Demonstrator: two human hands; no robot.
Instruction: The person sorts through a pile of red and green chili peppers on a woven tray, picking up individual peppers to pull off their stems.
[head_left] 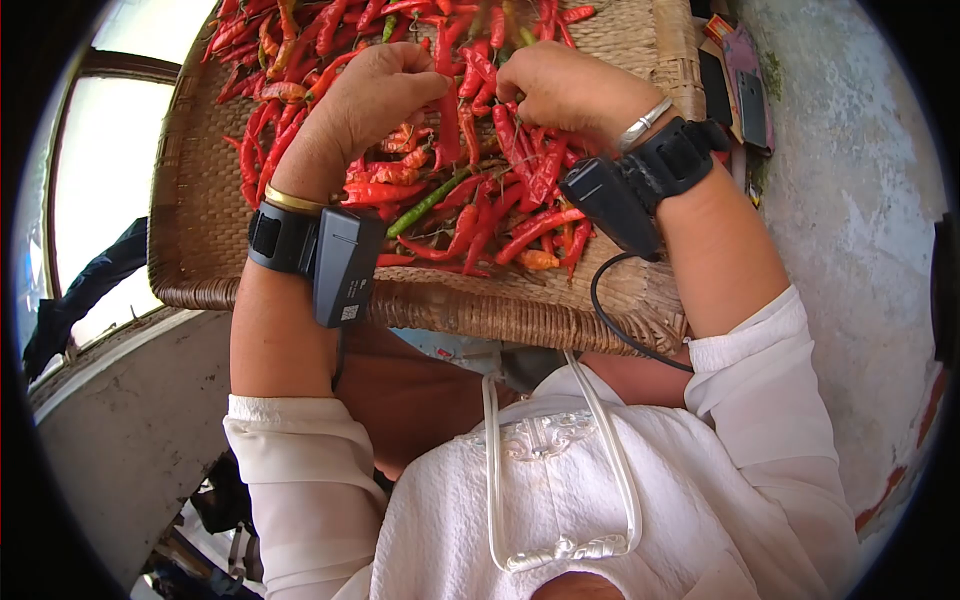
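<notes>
My left hand (385,95) is closed over the woven tray, thumb and fingers pinched on a long red chili pepper (447,125) that hangs nearly upright. To its right, my right hand (565,88) is also closed, its fingers curled down among the peppers; what lies between the fingertips is hidden. Many red chili peppers (385,190) are spread below and around both hands. A single green chili pepper (425,205) lies among them, nearer to me.
The woven tray (480,308) has a raised rim and sits in front of my body. A phone (751,108) and other items lie beyond its right side, by a rough wall (840,200). At left is a bright window (105,190). A black cable (600,300) loops from my right wrist device.
</notes>
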